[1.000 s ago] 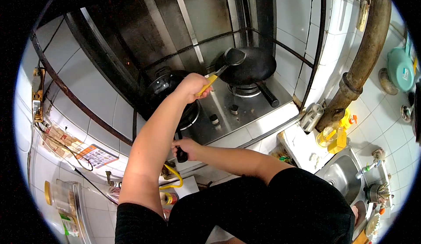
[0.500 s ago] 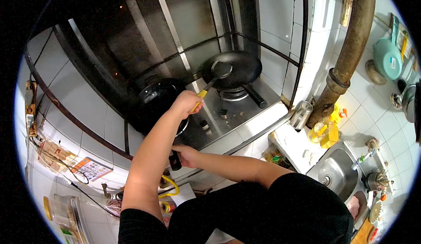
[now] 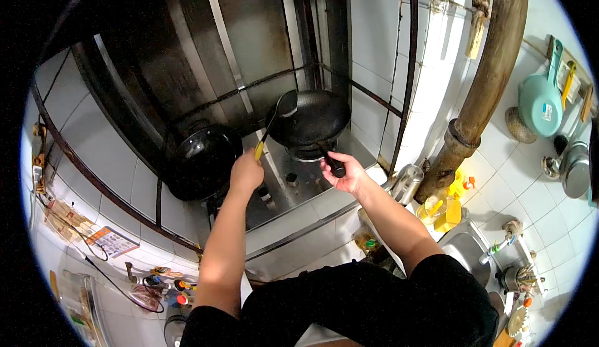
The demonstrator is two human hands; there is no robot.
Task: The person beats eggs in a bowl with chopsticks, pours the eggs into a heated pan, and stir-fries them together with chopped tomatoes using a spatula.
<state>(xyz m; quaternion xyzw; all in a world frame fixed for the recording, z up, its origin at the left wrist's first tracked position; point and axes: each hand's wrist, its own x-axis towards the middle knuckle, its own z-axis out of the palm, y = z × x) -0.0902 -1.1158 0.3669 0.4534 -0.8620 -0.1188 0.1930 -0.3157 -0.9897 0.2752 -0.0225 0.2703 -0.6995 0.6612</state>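
My left hand (image 3: 248,171) is closed round the yellow handle of a dark ladle (image 3: 286,104). The ladle's head is over the left part of the right wok (image 3: 318,117), a dark pan on the right burner. My right hand (image 3: 346,172) has its thumb and fingers round that wok's black handle (image 3: 336,165), whose end shows between them. A second black wok (image 3: 203,160), shiny inside, stands on the left burner, to the left of my left hand. Both woks are on the steel stove top (image 3: 299,191).
A black metal frame (image 3: 405,91) surrounds the stove. To the right are a thick brown pipe (image 3: 483,97), a steel flask (image 3: 408,185), yellow bottles (image 3: 458,188) and a sink (image 3: 465,250). A turquoise pan (image 3: 540,105) hangs on the tiled wall.
My right hand has let go of the left wok's handle and moved right, to the right wok's handle. My left hand has shifted with the ladle still in it. The view has shifted too.
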